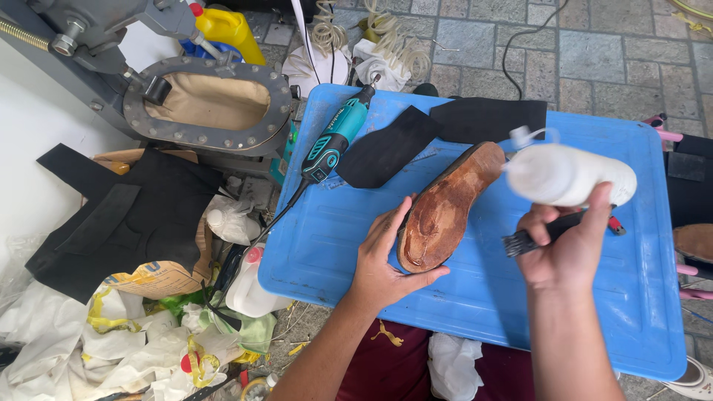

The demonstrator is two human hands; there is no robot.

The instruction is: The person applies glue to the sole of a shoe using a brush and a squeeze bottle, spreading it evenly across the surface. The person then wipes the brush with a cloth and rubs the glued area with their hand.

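Head view, looking down on a blue surface [475, 312].

Risks. You are tilting the white bottle [568, 174] with its nozzle pointing toward the sole [445, 212] at frame centre; the bottle is blurred, so it is likely moving, and a hard squeeze could be sending its contents past the sole's edge onto the surface or onto your left fingers. You are carrying a brush [553, 230] in the same hand as the bottle, so the hold on each is shared and either could be slipping. The sole is resting underside up and is being steadied at the near end only; pressure on the far end could be pivoting it. The black pieces [390, 148] lying just beyond the sole, toward the upper centre, could be catching stray drips, and the teal rotary tool [334, 141] is lying near them with its cord trailing off the surface's left edge.

Grip. Your left hand [382, 260] is cupping the sole's near end, fingers spread along its left rim and thumb under the near edge, partly open rather than clamped. Your right hand [568, 249] is closed around the bottle's base and the brush handle together, at centre right.
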